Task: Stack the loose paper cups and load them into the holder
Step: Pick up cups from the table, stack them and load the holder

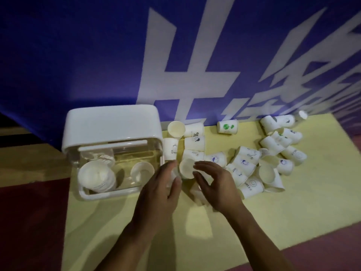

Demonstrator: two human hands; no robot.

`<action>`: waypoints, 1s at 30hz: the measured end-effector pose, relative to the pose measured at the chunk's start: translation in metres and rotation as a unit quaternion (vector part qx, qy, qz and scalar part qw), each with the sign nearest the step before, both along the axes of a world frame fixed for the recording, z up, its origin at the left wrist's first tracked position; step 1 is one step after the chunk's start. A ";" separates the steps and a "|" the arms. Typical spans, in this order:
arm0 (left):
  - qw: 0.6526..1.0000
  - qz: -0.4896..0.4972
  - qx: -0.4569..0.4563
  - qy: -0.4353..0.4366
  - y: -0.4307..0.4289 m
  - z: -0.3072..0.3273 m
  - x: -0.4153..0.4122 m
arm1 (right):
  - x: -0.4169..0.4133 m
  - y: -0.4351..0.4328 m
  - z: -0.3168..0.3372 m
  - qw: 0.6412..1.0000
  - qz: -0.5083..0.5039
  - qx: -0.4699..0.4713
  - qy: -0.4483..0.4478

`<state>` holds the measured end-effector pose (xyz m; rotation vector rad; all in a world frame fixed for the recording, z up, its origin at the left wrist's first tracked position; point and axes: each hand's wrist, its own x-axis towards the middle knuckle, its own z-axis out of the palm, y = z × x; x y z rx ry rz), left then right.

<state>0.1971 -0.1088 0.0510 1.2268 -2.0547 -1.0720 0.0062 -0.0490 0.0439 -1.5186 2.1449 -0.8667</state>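
A white cup holder [109,124] with clear walls stands at the left on a yellow mat. Inside it lie a thick stack of cups [96,176] and a single cup [142,170]. Right beside the holder, my left hand [162,184] grips a paper cup [186,168] whose open mouth faces me. My right hand [213,182] hovers just right of that cup, fingers loosely curved and holding nothing. Beneath my hands more white cup [197,194] shows, blurred. Many loose printed cups [246,163] lie tipped over to the right.
A cluster of cups [192,141] lies between the holder and the blue banner [78,55] at the back. A green-printed cup [227,127] lies alone by the banner. More cups [281,133] are piled far right. Bare yellow mat [195,231] spreads in front; dark red floor surrounds it.
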 end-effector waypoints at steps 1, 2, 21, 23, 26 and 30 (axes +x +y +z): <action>1.000 -0.026 -0.008 -0.005 -0.002 0.007 -0.020 | -0.019 0.008 0.010 1.000 -0.025 -0.005 0.008; 0.999 -0.047 -0.023 -0.010 -0.006 0.015 -0.042 | -0.039 0.016 0.019 0.999 -0.048 -0.011 0.021; 0.895 -0.191 -0.135 -0.379 -0.103 -0.104 -0.362 | -0.354 0.082 -0.001 0.983 -0.161 0.076 -0.048; 0.888 -0.174 -0.161 -0.394 -0.104 -0.112 -0.373 | -0.378 0.077 -0.009 0.981 -0.165 0.087 -0.046; 0.874 -0.154 -0.179 -0.425 -0.108 -0.117 -0.386 | -0.413 0.065 -0.018 0.976 -0.183 0.110 -0.047; 0.875 -0.154 -0.161 -0.430 -0.113 -0.121 -0.394 | -0.462 0.042 -0.035 0.965 -0.226 0.128 -0.023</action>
